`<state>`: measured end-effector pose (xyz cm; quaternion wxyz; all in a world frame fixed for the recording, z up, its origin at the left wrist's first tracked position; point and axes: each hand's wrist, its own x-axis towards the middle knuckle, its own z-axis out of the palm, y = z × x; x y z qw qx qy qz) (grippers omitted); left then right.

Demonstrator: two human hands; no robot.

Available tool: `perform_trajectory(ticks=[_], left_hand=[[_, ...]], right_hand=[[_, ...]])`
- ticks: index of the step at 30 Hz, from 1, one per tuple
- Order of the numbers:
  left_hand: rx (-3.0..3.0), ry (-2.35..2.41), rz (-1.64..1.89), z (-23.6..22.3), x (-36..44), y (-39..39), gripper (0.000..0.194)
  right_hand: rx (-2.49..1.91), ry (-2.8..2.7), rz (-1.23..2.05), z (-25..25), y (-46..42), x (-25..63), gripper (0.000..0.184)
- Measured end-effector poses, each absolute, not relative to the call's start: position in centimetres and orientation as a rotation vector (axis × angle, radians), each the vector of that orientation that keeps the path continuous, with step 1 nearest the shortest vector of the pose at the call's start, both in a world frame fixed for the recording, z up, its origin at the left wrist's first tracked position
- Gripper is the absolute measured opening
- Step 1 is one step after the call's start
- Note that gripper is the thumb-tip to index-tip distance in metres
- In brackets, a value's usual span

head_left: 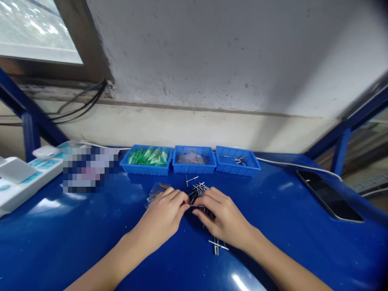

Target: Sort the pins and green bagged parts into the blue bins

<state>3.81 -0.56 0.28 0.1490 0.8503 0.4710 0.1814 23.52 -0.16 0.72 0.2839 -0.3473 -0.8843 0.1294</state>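
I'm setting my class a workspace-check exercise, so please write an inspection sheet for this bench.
Surface: blue table, glossy, with glare patches.
Job's things: loose metal pins around the right hand; more in the right tray; green pieces in the left tray; middle tray filled, contents unclear.
Clutter: phone at right; clear bag by the left hand; pixelated item, unidentifiable.
Hands: left grip seems closed on a thin pin; right thumb and forefinger parted.
Cables: black cables below the window; white cable back right; power strip at left.
Surroundings: wall behind, blue frame bars both sides.
Other people: nothing seen.
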Motion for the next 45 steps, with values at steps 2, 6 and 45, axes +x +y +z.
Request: perform_trajectory(ticks=[2, 6, 45], left_hand=[[2.396, 1.35, 0.559, 0.4, 3.9, -0.6, 0.019], [2.345, 1.32, 0.606, 0.7, 4.0, -0.8, 0.021], [2.616, 1.493, 0.467, -1.3, 4.5, -0.7, 0.02]], right_hand=[[-0.918, -2.345, 0.33, 0.8, -0.2, 23.5, 0.012], [-0.919, -2.328, 0.3, 0.9, -0.1, 23.6, 0.012], [-1.694, -1.421, -0.247, 2.6, 5.0, 33.7, 0.04]])
